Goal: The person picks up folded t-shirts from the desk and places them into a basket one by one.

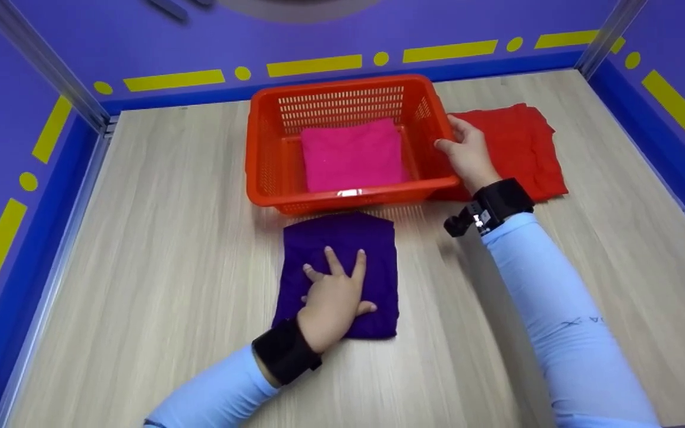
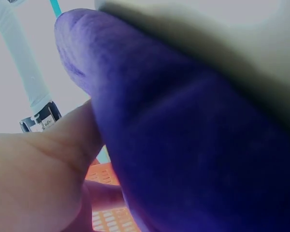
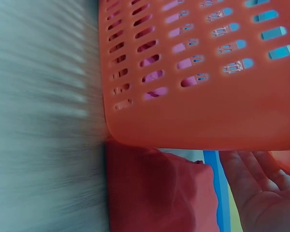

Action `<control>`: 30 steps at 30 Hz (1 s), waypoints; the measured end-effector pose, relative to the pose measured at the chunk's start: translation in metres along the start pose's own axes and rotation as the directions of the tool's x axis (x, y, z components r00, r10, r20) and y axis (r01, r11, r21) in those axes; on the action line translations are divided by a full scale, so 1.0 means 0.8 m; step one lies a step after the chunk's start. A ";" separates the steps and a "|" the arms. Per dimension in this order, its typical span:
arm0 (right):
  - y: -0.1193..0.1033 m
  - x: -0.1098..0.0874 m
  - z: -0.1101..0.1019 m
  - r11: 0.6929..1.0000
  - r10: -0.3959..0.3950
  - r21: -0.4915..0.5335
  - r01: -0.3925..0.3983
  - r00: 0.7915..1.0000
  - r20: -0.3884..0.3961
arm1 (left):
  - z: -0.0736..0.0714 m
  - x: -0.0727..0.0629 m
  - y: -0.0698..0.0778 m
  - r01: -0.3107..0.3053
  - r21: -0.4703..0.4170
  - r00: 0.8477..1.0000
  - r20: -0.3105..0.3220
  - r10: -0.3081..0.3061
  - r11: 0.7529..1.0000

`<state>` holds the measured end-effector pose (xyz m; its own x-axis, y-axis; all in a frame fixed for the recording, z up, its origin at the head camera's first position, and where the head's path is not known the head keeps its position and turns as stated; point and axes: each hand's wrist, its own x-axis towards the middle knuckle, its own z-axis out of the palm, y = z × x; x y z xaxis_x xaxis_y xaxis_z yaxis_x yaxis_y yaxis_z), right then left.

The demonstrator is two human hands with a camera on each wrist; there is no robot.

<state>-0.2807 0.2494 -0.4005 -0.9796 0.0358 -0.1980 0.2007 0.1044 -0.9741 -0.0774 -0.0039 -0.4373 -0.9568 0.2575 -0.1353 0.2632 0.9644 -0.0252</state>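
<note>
My left hand [image 1: 332, 300] lies on a folded purple cloth [image 1: 338, 233], its fingers spread over the fabric. In the left wrist view the purple cloth [image 2: 183, 130] fills most of the picture beside the thumb. With my right hand [image 1: 470, 156] I grip the right rim of an orange-red plastic basket [image 1: 304, 198], thumb over the edge and the other fingers partly hidden outside. Inside the basket lies a folded pink cloth [image 1: 351, 156]. The right wrist view shows the slotted basket wall [image 3: 198, 116] close up, with the right hand [image 3: 266, 193] at its rim.
A folded red cloth [image 1: 524, 154] lies on the wooden table [image 1: 170, 249] to the right of the basket, partly behind the right hand. Purple-blue panels with yellow dashes [image 1: 313, 65] stand along the table's back and both sides.
</note>
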 end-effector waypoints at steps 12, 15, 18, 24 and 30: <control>0.002 0.001 0.000 1.000 -0.014 0.021 0.014 1.000 -0.008 | -0.007 0.023 0.017 0.031 -0.002 0.998 0.060 -0.030 1.000; 0.002 0.000 0.000 1.000 -0.012 0.022 0.012 1.000 -0.007 | -0.005 0.022 0.015 0.010 0.010 1.000 0.015 -0.010 1.000; -0.001 -0.002 0.002 1.000 -0.011 0.018 0.011 1.000 0.001 | -0.004 0.017 0.009 -0.017 0.018 0.999 -0.039 0.017 1.000; -0.003 -0.005 0.003 0.999 0.003 0.037 -0.003 1.000 -0.001 | -0.013 0.011 -0.008 -0.050 -0.155 0.999 0.001 0.051 0.987; 0.001 -0.001 0.001 0.999 0.021 0.037 -0.020 1.000 -0.004 | -0.014 0.005 -0.039 -0.097 -0.327 0.995 -0.031 0.092 0.940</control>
<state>-0.2797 0.2490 -0.4012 -0.9751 0.0423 -0.2175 0.2199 0.0663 -0.9733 -0.0911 -0.0324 -0.4258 -0.9319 0.3469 -0.1059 0.2998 0.9011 0.3132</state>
